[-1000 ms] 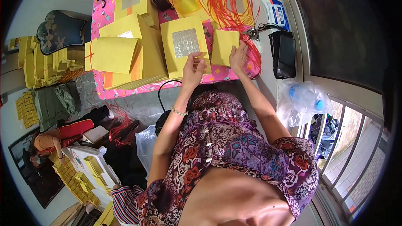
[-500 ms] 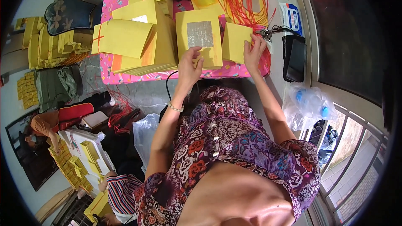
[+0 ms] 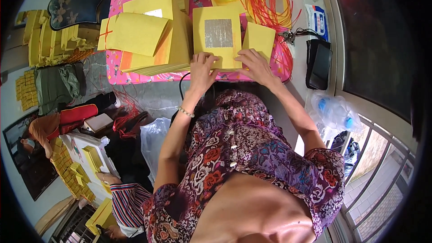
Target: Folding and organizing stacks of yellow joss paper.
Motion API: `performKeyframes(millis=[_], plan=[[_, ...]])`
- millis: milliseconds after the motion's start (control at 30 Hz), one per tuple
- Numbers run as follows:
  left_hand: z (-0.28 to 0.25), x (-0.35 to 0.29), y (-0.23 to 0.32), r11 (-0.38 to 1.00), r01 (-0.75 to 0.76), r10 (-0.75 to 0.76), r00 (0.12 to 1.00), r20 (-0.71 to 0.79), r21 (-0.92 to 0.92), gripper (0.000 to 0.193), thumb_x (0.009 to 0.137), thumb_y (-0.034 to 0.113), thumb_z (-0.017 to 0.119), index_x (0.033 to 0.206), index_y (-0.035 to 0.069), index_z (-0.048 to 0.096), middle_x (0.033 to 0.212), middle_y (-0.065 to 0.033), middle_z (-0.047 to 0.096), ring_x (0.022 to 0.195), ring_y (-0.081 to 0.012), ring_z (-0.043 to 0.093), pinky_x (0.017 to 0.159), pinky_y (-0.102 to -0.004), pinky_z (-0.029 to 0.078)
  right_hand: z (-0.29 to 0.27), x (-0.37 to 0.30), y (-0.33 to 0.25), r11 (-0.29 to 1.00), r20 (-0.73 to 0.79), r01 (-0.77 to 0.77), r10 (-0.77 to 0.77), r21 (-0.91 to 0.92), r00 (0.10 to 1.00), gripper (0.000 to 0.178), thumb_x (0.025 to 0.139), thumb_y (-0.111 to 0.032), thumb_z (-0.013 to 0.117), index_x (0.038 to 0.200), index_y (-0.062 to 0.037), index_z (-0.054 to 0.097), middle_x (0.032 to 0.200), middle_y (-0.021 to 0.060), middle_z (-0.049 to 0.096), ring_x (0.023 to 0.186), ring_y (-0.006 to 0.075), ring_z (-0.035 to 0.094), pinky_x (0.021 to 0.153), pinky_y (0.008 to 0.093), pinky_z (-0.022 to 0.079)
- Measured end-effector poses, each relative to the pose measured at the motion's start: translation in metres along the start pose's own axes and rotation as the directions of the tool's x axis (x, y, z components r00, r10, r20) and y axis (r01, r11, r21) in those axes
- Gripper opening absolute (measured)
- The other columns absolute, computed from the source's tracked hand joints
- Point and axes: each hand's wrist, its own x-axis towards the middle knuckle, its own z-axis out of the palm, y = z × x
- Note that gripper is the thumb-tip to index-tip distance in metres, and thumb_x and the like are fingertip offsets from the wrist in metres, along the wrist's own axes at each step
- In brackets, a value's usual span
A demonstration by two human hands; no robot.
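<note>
A yellow paper sheet (image 3: 216, 13) with a silver square lies at the near edge of the pink table. My left hand (image 3: 202, 68) grips its near left corner with curled fingers. At the near right corner my right hand (image 3: 257, 65) pinches the same sheet, thumb toward the edge. Between the hands the near part looks plain yellow and seems folded up; the exact fold is hard to make out. Beside my right hand lies a folded yellow paper (image 3: 261, 38). Left of the sheet stands a tall stack of yellow paper (image 3: 177, 40), topped by a bundle tied with red string (image 3: 135, 33).
Red strings (image 3: 265, 0) lie in a tangle at the far right of the pink table (image 3: 119, 74). A dark phone (image 3: 318, 65) rests on the ledge at right, near a plastic bag (image 3: 335, 112). Two people (image 3: 130, 202) work with yellow paper at lower left.
My right hand has moved left from the folded paper to the silver-square sheet's near right corner. My left hand has settled on its near left corner. The orange band near that edge no longer shows.
</note>
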Motion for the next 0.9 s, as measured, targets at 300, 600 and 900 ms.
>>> performKeyframes(millis=[300,600,900], plan=[[-0.0043,0.0005,-0.0053,0.995,0.002,-0.001,1.000,0.014,-0.096,0.036,0.067,0.012,0.076,0.101,0.011,0.064,0.102,-0.0103,0.054,0.100,-0.0334,0.048,0.084,-0.0435,0.042,-0.0062,0.0026,-0.0052,0.985,-0.023,-0.111,0.115,0.133,0.993,0.013,0.077,-0.019,0.070,0.084,-0.0073,0.069,0.104,0.0064,0.061,0.094,0.0249,0.059,0.080,0.0354,0.048],[-0.0058,0.0008,-0.0069,0.991,0.022,-0.019,1.000,0.022,-0.130,0.034,0.068,0.015,0.076,0.100,0.010,0.064,0.102,-0.0107,0.054,0.100,-0.0332,0.048,0.085,-0.0431,0.042,-0.0031,0.0080,-0.0033,0.939,0.020,-0.240,0.243,0.248,0.970,0.013,0.078,-0.019,0.068,0.081,-0.0064,0.070,0.102,0.0083,0.061,0.093,0.0257,0.060,0.079,0.0348,0.048],[-0.0048,0.0003,-0.0084,0.991,0.012,-0.010,1.000,0.018,-0.136,0.033,0.069,0.016,0.076,0.099,0.010,0.064,0.102,-0.0103,0.054,0.100,-0.0324,0.047,0.086,-0.0421,0.041,-0.0026,0.0087,-0.0029,0.929,0.029,-0.255,0.257,0.269,0.966,0.013,0.078,-0.019,0.068,0.081,-0.0062,0.070,0.103,0.0086,0.061,0.093,0.0250,0.060,0.080,0.0337,0.047]])
